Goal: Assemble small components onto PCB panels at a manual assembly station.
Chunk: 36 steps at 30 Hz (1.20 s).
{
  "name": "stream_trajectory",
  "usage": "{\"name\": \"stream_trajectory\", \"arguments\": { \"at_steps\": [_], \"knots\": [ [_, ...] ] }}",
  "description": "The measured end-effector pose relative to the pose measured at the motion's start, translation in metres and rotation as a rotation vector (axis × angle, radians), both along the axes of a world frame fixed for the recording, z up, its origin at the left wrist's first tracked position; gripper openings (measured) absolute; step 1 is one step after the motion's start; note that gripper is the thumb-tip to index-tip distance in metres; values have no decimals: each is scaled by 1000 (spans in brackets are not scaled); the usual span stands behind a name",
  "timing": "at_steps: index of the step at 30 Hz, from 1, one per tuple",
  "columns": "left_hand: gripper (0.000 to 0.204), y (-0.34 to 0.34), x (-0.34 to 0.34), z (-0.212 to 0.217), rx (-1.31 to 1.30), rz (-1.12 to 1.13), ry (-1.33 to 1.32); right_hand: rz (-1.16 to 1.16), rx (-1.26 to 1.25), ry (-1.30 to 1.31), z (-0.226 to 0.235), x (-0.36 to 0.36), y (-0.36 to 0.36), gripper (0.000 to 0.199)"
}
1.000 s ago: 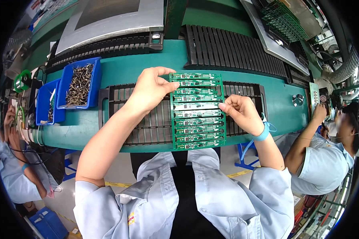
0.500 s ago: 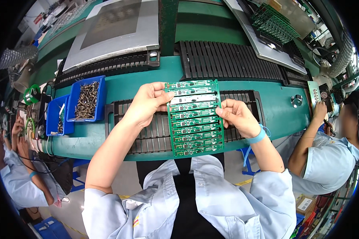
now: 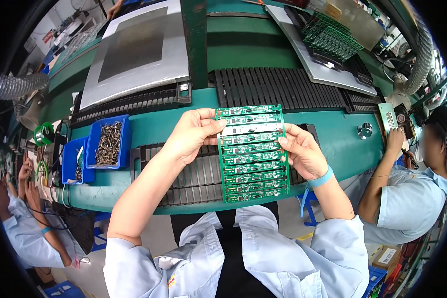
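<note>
A green circuit board panel (image 3: 253, 160), made of several narrow strips one below another, is held up between both my hands. One strip near its top looks pale and silvery. My left hand (image 3: 196, 133) pinches the panel's upper left edge, thumb on its face. On the opposite edge, my right hand (image 3: 304, 149) grips it a little lower, thumb also on the front, and a blue band circles that wrist. Behind and below the panel a black slotted rack (image 3: 184, 183) lies on the green bench (image 3: 336, 115).
Blue bins (image 3: 125, 149) at the left hold small metal parts. Long black slotted racks (image 3: 278, 89) and grey plates stand farther back. A green board stack (image 3: 333, 37) sits at the back right, a metal knob-like piece (image 3: 364, 130) at the right. Co-workers sit on both sides.
The panel and both hands have shifted slightly right in the picture. The view itself has moved a little, and bench items appear lower. Both hands keep their hold.
</note>
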<state>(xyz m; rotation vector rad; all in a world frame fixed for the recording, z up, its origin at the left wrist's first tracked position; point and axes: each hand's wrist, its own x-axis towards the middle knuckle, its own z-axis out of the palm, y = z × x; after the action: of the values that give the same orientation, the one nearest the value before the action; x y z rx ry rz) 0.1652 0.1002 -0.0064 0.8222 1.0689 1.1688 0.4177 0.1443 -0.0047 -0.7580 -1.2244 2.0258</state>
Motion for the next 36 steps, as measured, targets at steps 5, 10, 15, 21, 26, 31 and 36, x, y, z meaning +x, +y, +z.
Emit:
{"name": "stream_trajectory", "arguments": {
  "at_steps": [5, 10, 15, 21, 26, 31, 36],
  "knots": [
    [26, 39, 21, 12, 5, -57, -27, -90, -27, 76, 10, 26, 18, 27],
    [28, 53, 46, 25, -10, 3, -51, -432, 6, 103, 7, 76, 60, 26],
    [26, 48, 55, -8, -45, -111, 53, -652, 63, 215, -3, 142, 116, 20],
    [26, 45, 61, -20, 3, -143, 216, -864, 19, 338, -32, 160, 154, 16],
    [24, 46, 62, -23, 2, -139, 231, -845, 39, 367, -40, 150, 130, 15],
    [21, 44, 63, -29, 39, -163, 264, -863, 19, 381, -18, 126, 53, 18],
    [19, 46, 59, -28, 67, -155, 300, -1077, -90, 239, -5, 126, -31, 31]
  ]
}}
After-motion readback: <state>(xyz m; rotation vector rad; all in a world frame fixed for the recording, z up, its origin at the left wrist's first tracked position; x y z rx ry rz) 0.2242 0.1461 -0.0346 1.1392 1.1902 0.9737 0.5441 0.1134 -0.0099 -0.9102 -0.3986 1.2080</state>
